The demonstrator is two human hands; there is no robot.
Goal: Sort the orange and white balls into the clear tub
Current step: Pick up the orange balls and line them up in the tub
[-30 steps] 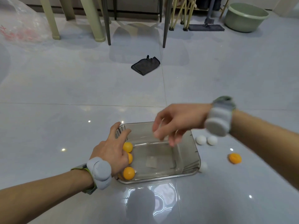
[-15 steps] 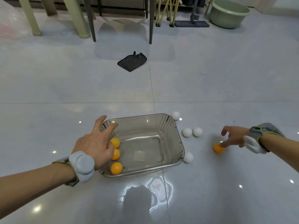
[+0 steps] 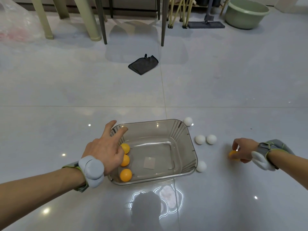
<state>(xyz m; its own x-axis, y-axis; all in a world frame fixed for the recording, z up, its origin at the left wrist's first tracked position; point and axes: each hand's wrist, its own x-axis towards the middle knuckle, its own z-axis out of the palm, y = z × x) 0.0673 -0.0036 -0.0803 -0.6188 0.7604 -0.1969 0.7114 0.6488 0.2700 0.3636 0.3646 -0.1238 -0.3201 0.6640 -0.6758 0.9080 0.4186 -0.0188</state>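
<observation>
1. Glossy grey floor [image 3: 66, 90] carries the clear tub [image 3: 186, 139], long axis running near-to-far, tinted and ribbed.
2. Left hand [image 3: 106, 147], fingers spread, rests on its rim.
3. Right hand [image 3: 242, 150] pinches an orange ball [image 3: 232, 155] on the floor, well right of the tub.

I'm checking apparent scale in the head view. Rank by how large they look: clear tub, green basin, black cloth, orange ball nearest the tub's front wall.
1. clear tub
2. green basin, though it is farther away, so its true size is unsure
3. black cloth
4. orange ball
</observation>
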